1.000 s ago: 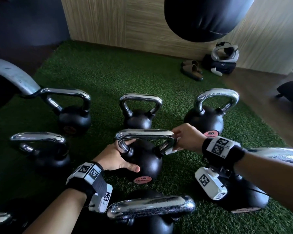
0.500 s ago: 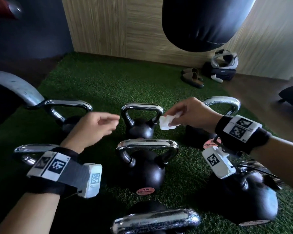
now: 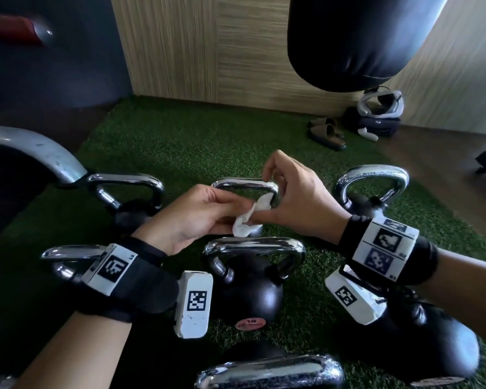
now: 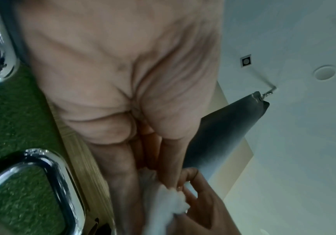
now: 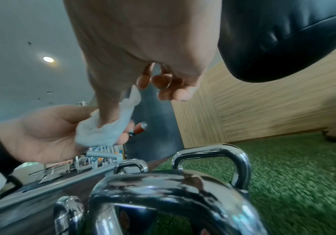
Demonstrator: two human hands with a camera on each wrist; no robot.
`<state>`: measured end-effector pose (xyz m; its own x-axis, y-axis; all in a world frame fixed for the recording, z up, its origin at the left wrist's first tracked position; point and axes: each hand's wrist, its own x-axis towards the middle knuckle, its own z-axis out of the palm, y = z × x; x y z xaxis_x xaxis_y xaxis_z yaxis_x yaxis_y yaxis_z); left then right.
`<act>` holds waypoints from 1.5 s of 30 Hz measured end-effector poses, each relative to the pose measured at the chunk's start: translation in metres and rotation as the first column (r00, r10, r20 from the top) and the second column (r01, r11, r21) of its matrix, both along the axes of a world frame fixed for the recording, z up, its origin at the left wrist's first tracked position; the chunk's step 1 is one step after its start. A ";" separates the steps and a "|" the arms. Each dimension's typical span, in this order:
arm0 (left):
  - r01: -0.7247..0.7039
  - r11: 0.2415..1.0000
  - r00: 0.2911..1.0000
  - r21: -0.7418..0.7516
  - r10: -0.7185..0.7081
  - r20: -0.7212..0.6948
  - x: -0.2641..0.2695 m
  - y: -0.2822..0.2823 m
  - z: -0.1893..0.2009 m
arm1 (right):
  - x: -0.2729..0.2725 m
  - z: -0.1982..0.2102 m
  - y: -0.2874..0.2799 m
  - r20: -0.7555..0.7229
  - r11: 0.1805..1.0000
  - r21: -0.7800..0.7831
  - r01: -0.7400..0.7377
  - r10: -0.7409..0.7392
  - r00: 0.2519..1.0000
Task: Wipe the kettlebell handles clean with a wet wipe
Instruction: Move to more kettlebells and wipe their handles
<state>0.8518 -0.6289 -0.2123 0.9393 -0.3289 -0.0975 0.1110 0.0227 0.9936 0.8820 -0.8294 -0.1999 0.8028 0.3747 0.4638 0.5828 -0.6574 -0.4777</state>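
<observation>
Head view: I am now pinching the wet wipe between left hand and right hand, lifted off the near kettlebell handle (refolding, presumably), with the next handle at 12 o'clock.

Green turf meets a wood-panelled wall; a black punching bag hangs above; sandals lie nearby.

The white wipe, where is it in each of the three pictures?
Head: the wipe is in the middle, pinched between the left hand and the right hand, above the kettlebell handles.
Left wrist: wipe at the bottom centre, past the fingertips.
Right wrist: wipe left of centre, under the thumb.
Shared landmark: the black punching bag.
</observation>
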 end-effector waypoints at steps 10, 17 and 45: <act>-0.466 0.720 0.664 0.515 -0.100 0.741 -0.018 -0.018 -0.027 | 0.010 -0.079 -0.076 -0.632 0.941 -0.146 0.305 -0.326 0.703; -0.426 0.773 0.620 0.470 -0.128 0.774 -0.030 -0.019 -0.057 | -0.027 -0.167 -0.063 -0.798 0.976 0.109 0.187 -0.026 0.602; -0.493 0.853 0.854 -0.171 0.512 0.095 -0.050 0.027 -0.176 | -0.014 -0.175 -0.062 -0.659 0.956 0.276 0.099 0.114 0.743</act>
